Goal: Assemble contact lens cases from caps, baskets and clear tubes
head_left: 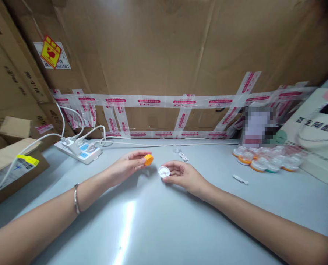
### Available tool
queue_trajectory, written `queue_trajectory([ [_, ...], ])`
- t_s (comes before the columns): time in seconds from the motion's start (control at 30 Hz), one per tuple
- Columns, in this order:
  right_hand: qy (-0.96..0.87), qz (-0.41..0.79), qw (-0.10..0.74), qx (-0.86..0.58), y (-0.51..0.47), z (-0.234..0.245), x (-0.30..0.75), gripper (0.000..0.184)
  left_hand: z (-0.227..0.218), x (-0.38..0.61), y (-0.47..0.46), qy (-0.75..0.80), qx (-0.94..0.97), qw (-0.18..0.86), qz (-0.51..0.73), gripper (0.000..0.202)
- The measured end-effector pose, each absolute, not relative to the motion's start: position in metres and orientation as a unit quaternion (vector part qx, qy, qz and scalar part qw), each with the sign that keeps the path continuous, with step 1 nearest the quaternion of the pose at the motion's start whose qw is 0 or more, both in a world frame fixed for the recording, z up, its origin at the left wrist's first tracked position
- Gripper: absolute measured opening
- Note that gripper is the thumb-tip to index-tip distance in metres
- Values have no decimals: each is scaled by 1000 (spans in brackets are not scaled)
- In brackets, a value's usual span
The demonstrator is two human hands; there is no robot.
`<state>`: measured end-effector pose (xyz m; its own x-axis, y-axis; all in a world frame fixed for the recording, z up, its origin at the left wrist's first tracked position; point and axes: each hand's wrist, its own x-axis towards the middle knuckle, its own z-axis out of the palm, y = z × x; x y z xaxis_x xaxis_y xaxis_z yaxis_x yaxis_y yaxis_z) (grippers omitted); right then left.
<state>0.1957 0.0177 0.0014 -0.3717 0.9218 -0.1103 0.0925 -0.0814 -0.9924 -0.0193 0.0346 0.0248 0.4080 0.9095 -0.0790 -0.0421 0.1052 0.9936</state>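
Between its thumb and fingers, my left hand [127,164] grips a small orange round cap [148,159], held above the table. A bangle circles that wrist. My right hand [184,176], a short way to the right, pinches a white round piece [164,172] by its edge, its hollow-looking face turned to me. The two round pieces are apart. Just beyond my right hand lie a small white part [183,157] and a small clear piece [177,148], too small to make out well.
Several clear round containers with orange and teal bases [271,160] cluster at the right, beside a paper bag [324,143]. A small white plastic stick [240,179] lies before them. A power strip [82,151] with white cables and an open cardboard box [17,165] stand left. A large taped carton [158,55] walls the back.
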Motion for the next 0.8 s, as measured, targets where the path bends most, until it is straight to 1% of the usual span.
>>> queue_trajectory([
  [0.07,-546,613,356,-446,16,5,196,41,23,-18,27,378,510,664,394,35],
  [0.13,-526,619,366,-454,14,7,196,43,21,-14,21,367,518,655,410,35],
  [0.23,-508,613,380,-472,11,9,198,45,20,-8,16,365,589,585,422,32],
  [0.37,-502,603,378,-491,6,12,199,47,18,-3,8,355,687,493,400,29],
  [0.5,-503,616,386,-468,3,12,198,48,15,2,0,317,756,441,366,27],
  [0.6,-490,627,409,-446,3,11,198,49,12,4,-1,302,758,446,367,27],
  [0.7,-473,634,430,-435,1,11,197,46,12,4,-1,310,731,476,379,28],
  [0.8,-472,636,430,-433,0,13,197,43,15,5,-1,322,692,506,402,28],
])
